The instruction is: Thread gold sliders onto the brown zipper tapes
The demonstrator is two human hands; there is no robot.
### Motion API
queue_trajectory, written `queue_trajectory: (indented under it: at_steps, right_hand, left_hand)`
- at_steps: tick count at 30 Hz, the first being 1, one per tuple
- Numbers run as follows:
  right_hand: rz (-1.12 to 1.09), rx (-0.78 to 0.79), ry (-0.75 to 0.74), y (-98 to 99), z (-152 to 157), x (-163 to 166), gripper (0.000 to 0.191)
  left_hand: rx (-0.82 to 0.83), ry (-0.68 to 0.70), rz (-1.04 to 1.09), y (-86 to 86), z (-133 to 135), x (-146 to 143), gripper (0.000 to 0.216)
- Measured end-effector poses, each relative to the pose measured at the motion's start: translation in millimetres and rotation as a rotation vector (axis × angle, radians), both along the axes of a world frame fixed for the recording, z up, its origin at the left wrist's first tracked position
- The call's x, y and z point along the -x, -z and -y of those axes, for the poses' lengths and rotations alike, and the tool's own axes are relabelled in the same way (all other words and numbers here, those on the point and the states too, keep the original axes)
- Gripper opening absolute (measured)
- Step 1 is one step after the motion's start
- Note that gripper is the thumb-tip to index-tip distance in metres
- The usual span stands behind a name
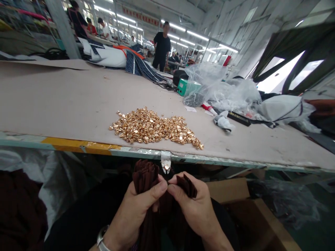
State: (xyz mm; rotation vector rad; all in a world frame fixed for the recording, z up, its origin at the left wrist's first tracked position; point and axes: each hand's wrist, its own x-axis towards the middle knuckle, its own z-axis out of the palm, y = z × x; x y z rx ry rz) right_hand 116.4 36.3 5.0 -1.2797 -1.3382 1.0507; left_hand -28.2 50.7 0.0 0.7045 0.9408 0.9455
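Note:
My left hand (141,202) is closed round a thick bundle of dark brown fabric strips (145,176), its thumb pressed over the front. My right hand (193,202) grips a smaller bunch of brown fabric strips (187,185). The two thumb tips almost meet just below the table edge. Right above them a small metal bracket (165,162) hangs from the edge, with a gold piece (166,167) at its lower end. On the table behind it lies a pile of small shiny gold metal pieces (146,127). Brown cloth hangs down beneath my hands.
The table (65,97) has a worn front edge. Clear plastic bags (225,87), a green box (184,87) and a black bar (238,118) lie at right. Striped fabric (138,64) is at the back. A cardboard box (251,212) stands below right. A person (161,47) stands beyond the table.

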Motion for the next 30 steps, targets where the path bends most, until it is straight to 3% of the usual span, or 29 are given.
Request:
queue_trajectory:
  at_steps: [3,5,9,13,19,23,30]
  right_hand:
    - [0.171,-0.240,-0.055,-0.4,1,-2,0.004]
    - [0.232,-0.373,-0.094,-0.2,2,-3,0.012]
    - [0.249,-0.450,-0.114,1.8,4,-2,0.017]
    - [0.065,-0.238,0.077,2.9,4,3,0.004]
    - [-0.220,0.066,0.073,1.4,0,9,0.024]
    - [-0.476,0.255,0.052,5.1,-5,10,0.033]
    - [-0.748,0.436,0.020,2.8,-15,12,0.028]
  left_hand:
    - [0.082,0.050,0.110,4.9,-1,1,0.021]
    - [0.198,0.055,0.189,6.2,-1,1,0.025]
    - [0.339,0.068,0.235,5.5,-2,-2,0.041]
    - [0.294,0.054,0.215,4.6,-1,-4,0.040]
    - [0.323,-0.036,0.221,2.2,-1,-2,0.029]
    - [0.265,-0.002,0.272,-3.4,-9,3,0.021]
    - [0.138,0.029,0.054,-9.4,-22,2,0.026]
